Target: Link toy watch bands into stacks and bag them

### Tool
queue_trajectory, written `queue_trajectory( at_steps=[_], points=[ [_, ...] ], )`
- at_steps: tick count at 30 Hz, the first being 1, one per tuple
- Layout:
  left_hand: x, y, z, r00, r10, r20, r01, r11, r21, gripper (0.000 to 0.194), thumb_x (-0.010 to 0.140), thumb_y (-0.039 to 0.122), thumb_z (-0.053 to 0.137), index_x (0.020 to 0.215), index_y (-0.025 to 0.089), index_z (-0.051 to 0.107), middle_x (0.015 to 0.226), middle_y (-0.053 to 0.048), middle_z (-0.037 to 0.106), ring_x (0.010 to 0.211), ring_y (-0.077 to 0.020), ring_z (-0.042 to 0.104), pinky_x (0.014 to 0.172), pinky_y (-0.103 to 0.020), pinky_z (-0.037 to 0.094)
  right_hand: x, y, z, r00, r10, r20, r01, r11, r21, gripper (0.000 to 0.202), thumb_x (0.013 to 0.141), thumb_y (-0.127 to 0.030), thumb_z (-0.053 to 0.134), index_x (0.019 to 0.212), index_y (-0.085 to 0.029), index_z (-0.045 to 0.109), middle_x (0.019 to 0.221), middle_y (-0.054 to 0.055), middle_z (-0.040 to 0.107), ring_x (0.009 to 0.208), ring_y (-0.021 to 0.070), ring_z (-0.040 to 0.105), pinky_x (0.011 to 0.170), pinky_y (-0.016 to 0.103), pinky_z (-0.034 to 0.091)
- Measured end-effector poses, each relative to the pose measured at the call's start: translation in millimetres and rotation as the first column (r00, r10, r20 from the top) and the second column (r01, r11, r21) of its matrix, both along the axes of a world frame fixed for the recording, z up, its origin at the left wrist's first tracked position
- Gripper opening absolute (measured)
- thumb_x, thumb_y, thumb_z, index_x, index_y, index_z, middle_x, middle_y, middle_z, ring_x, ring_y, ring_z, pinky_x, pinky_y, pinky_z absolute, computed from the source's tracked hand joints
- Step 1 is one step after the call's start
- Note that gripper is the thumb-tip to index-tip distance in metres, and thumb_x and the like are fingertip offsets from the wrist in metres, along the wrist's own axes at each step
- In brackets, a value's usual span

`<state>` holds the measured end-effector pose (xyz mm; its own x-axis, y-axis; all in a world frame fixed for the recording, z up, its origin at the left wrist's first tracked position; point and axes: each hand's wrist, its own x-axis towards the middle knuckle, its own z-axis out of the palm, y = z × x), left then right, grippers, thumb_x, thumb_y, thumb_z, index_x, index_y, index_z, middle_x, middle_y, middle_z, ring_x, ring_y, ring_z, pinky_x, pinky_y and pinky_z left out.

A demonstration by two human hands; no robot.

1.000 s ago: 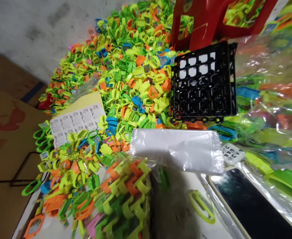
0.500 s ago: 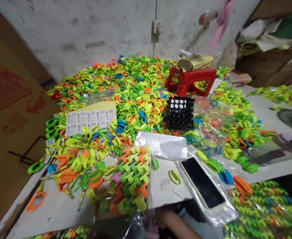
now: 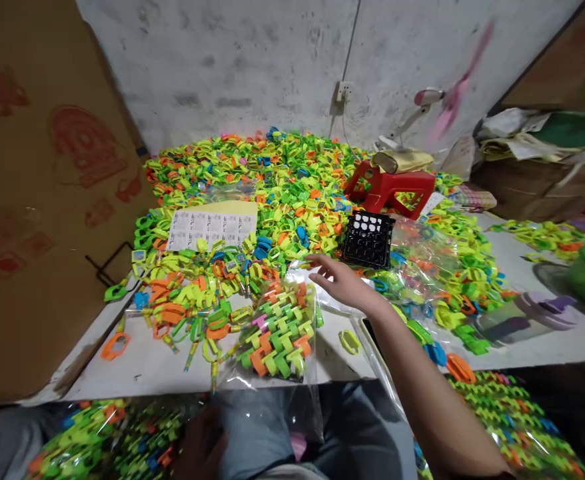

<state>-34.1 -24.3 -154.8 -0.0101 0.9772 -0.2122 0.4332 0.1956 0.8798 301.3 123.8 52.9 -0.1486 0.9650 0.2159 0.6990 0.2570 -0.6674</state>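
My right hand [image 3: 341, 281] reaches over the white plastic sleeves [image 3: 325, 303], its fingers apart and nothing visible between them. Just left of it lies a clear bag [image 3: 280, 333] packed with rows of green, yellow and orange plastic pieces, at the table's front edge. Low in the picture, my left hand [image 3: 205, 440] is dark and blurred near my lap, and its grip cannot be made out. A yellow loop piece [image 3: 349, 342] lies on the white table right of the bag. Behind my right hand stands a black grid tray [image 3: 367, 241] with white pieces in some cells.
A heap of colourful plastic pieces [image 3: 292, 167] covers the table's back. A sticker sheet [image 3: 212, 230] lies left, a red stool [image 3: 387, 190] and a pink fan [image 3: 452, 107] stand behind. Cardboard [image 3: 37, 200] borders the left; a lidded cup [image 3: 527, 319] lies right.
My right hand has come up from below the table edge to the white sleeves, its forearm now hiding most of the phone. The packed bag lies flatter on the table. The view has shifted.
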Motion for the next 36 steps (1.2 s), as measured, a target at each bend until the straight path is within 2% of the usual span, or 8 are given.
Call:
queue_trajectory(
  at_steps=[3,8,12,16,23,26,31,36],
  points=[
    [5,6,4.0,0.992,0.106,0.062,-0.111,0.990,0.089,0.043,0.071,0.056,0.054,0.106,0.034,0.043,0.111,-0.005,0.057,0.107,-0.0328,0.058,0.096,-0.051,0.046,-8,2,-11.0,0.999,0.041,-0.004,-0.041,0.999,-0.003,0.043,0.088,-0.028,0.050,0.132,-0.025,0.047,0.115,0.008,0.064,0.094,0.0197,0.061,0.081,0.035,0.047],
    [19,12,35.2,0.999,0.014,-0.032,-0.008,0.981,0.193,0.064,0.065,0.049,0.065,0.119,0.025,0.040,0.112,-0.010,0.054,0.105,-0.0306,0.056,0.094,-0.048,0.046,11,-36,-51.6,0.998,0.007,-0.067,-0.012,0.997,-0.072,0.036,0.090,-0.037,0.046,0.122,-0.025,0.057,0.112,0.007,0.065,0.090,0.0198,0.062,0.079,0.036,0.050],
    [33,30,61.1,0.994,0.044,-0.102,-0.019,0.972,0.233,0.050,0.074,0.049,0.061,0.113,0.023,0.046,0.113,-0.010,0.053,0.104,-0.0289,0.055,0.096,-0.048,0.043,21,-56,-92.0,0.978,-0.182,-0.105,0.173,0.981,-0.088,0.035,0.087,-0.042,0.047,0.112,-0.021,0.060,0.114,0.011,0.062,0.088,0.0214,0.060,0.073,0.036,0.051],
    [37,45,85.7,0.987,-0.022,-0.159,0.069,0.952,0.297,0.024,0.087,0.045,0.044,0.088,0.023,0.053,0.098,-0.007,0.059,0.100,-0.0243,0.055,0.094,-0.039,0.042,11,-72,-119.6,0.945,-0.269,-0.185,0.243,0.958,-0.151,0.042,0.087,-0.044,0.045,0.120,-0.020,0.052,0.117,0.013,0.056,0.088,0.0211,0.059,0.071,0.037,0.052],
    [37,62,146.7,0.925,-0.084,-0.371,0.190,0.947,0.259,0.034,0.093,0.045,0.030,0.080,0.022,0.051,0.072,0.000,0.056,0.070,-0.0171,0.054,0.067,-0.028,0.041,7,-65,-115.8,0.965,-0.176,-0.196,0.203,0.971,0.126,0.041,0.085,-0.030,0.046,0.126,-0.024,0.047,0.128,0.012,0.046,0.115,0.0249,0.047,0.092,0.046,0.045],
    [45,76,185.1,0.928,-0.049,-0.369,0.193,0.911,0.364,0.034,0.095,0.043,0.029,0.079,0.021,0.050,0.073,0.001,0.056,0.069,-0.0150,0.053,0.065,-0.026,0.039,15,-43,-115.2,0.903,-0.243,-0.354,0.272,0.962,0.034,0.037,0.085,-0.040,0.049,0.118,-0.023,0.052,0.125,0.011,0.050,0.106,0.0227,0.053,0.086,0.043,0.048],
    [56,89,253.2,0.853,-0.187,-0.488,0.421,0.798,0.431,0.030,0.096,0.042,0.032,0.089,0.020,0.052,0.078,0.000,0.056,0.074,-0.0141,0.054,0.068,-0.025,0.041,7,-29,-124.3,0.819,-0.314,-0.481,0.273,0.949,-0.155,0.041,0.081,-0.051,0.053,0.111,-0.024,0.054,0.124,0.008,0.054,0.099,0.0209,0.054,0.083,0.042,0.049],
    [17,65,301.7,0.857,-0.162,-0.490,0.386,0.830,0.402,0.029,0.094,0.041,0.037,0.091,0.018,0.054,0.085,-0.001,0.059,0.080,-0.0139,0.059,0.074,-0.026,0.046,-29,-58,-112.7,0.825,-0.232,-0.516,0.179,0.972,-0.151,0.041,0.079,-0.054,0.056,0.107,-0.024,0.054,0.108,0.007,0.058,0.086,0.0191,0.056,0.071,0.036,0.051]
  ],
)
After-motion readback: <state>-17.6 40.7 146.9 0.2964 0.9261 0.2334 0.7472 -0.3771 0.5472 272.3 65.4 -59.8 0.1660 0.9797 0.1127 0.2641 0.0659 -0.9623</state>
